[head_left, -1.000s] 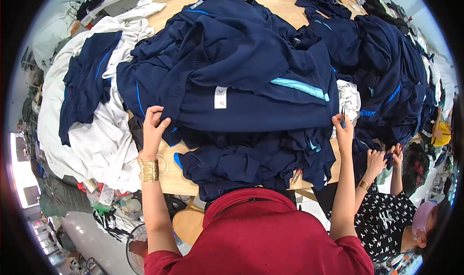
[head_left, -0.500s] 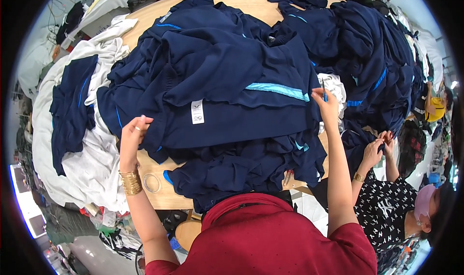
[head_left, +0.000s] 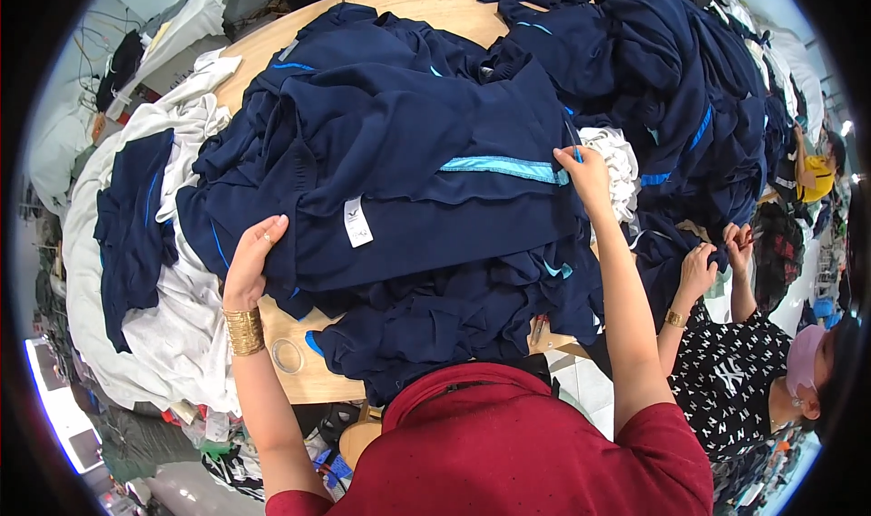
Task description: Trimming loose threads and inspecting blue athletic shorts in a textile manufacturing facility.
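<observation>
A navy garment point(head_left: 426, 230) lies spread in front of me, with a light-blue striped strip point(head_left: 499, 167) and a white label point(head_left: 357, 223) on it. My left hand point(head_left: 257, 257), a ring on one finger, is closed at the garment's left edge; its fingertips are partly hidden. In my right hand point(head_left: 585, 178) is a thin pointed tool point(head_left: 577, 153) with a blue part, perhaps thread snips. That hand is closed, beside the right end of the light-blue strip.
Navy garments point(head_left: 671, 80) are heaped at the right, white cloth point(head_left: 190, 307) at the left. A clear tape roll point(head_left: 288, 355) lies on the wooden table point(head_left: 313, 380) near me. At the right, a co-worker's hands point(head_left: 699, 266) handle navy cloth.
My left hand has come onto the garment's left edge. My right hand has moved slightly left and up with the thin tool. The whole view has shifted a little.
</observation>
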Demonstrator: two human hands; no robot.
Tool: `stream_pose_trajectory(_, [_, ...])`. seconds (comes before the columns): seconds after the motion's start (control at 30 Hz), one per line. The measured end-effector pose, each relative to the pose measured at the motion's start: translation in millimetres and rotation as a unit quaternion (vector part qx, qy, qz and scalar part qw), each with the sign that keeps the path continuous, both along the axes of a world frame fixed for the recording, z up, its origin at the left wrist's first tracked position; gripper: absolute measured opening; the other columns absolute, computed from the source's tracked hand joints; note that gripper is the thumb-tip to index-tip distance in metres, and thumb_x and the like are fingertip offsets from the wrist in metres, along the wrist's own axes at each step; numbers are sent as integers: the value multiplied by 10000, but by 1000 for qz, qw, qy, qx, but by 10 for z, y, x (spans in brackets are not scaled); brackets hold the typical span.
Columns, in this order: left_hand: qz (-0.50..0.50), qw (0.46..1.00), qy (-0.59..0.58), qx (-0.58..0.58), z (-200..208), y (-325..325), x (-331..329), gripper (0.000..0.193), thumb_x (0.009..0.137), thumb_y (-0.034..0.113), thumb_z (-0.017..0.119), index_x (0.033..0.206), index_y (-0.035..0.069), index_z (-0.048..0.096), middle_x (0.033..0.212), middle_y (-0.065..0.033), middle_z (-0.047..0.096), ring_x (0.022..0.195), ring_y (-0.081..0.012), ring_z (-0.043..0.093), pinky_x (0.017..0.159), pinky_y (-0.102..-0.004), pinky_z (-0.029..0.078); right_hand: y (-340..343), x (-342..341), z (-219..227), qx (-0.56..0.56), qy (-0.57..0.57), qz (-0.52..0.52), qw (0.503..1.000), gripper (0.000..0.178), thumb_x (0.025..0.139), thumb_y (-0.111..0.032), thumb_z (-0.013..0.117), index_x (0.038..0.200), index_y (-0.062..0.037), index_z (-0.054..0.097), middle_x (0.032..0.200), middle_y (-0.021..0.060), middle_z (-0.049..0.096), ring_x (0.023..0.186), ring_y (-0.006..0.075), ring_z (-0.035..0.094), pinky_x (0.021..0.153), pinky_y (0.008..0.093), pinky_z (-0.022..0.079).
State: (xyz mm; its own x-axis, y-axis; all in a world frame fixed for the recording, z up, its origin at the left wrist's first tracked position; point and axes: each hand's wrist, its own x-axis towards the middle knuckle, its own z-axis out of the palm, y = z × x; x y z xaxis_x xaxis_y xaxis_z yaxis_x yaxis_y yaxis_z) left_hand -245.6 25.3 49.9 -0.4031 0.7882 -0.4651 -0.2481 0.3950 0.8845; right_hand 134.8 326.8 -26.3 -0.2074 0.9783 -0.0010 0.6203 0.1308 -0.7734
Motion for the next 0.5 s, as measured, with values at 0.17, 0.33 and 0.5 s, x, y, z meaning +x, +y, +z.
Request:
stream_pose_trajectory(0.17, [113,977,10,178,-11,-80,79,224,918,132,555,1116,28,564,1031,8,612,932,-61,566,847,-205,439,-77,-33,13,-45,45,1,998,267,787,-251,675,831,11,647,661,82,605,631,142,552,600,300,419])
stream_pose_trajectory(0.33, [257,944,101,182,-180,-187,-88,227,915,150,570,1108,31,585,1018,13,609,923,-63,557,835,-204,434,-93,91,-146,-5,67,1,998,281,804,-245,666,851,28,621,766,112,616,736,180,563,689,302,420])
stream_pose_trajectory(0.5, [232,956,99,151,-262,-329,-85,188,904,124,573,1058,24,612,972,23,618,888,-54,561,806,-191,428,-210,214,-148,12,67,-22,997,277,855,-258,623,853,18,603,777,107,624,759,163,551,733,296,417])
